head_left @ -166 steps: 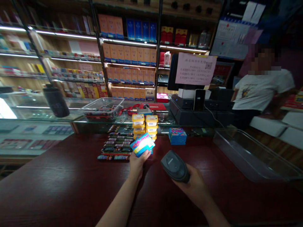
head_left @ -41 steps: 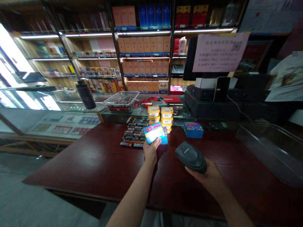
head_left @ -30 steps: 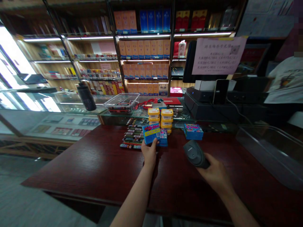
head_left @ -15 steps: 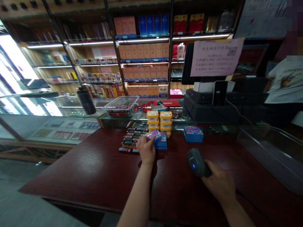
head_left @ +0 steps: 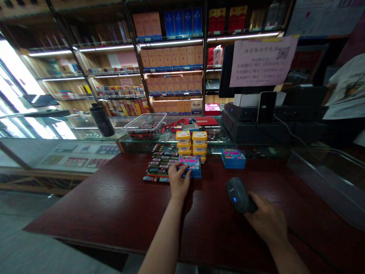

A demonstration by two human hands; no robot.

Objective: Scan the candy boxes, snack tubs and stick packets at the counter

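Observation:
My left hand (head_left: 179,180) rests at the near left edge of a stack of blue, brightly printed packs (head_left: 191,164). Thumb and fingers are apart and touch the top pack, which lies flat. My right hand (head_left: 266,217) is wrapped round the handle of a dark barcode scanner (head_left: 238,195), whose small blue light glows, over the right of the table. Left of the packs lies a row of dark printed stick-shaped packages (head_left: 161,164). Yellow-lidded tubs (head_left: 184,140) stand in two stacks just behind. Another stack of blue packs (head_left: 234,158) sits to the right.
The dark red table (head_left: 114,205) meets a glass counter bearing a black bottle (head_left: 102,120) and a clear plastic box (head_left: 145,125). A clear bin (head_left: 327,186) stands at the right, near a phone (head_left: 265,107) and a monitor with a pink sign (head_left: 262,62). A person (head_left: 346,91) stands far right.
The blue pack that my left hand held tilted above the stack now lies flat on top. My left fingers have spread. The scanner in my right hand has barely moved.

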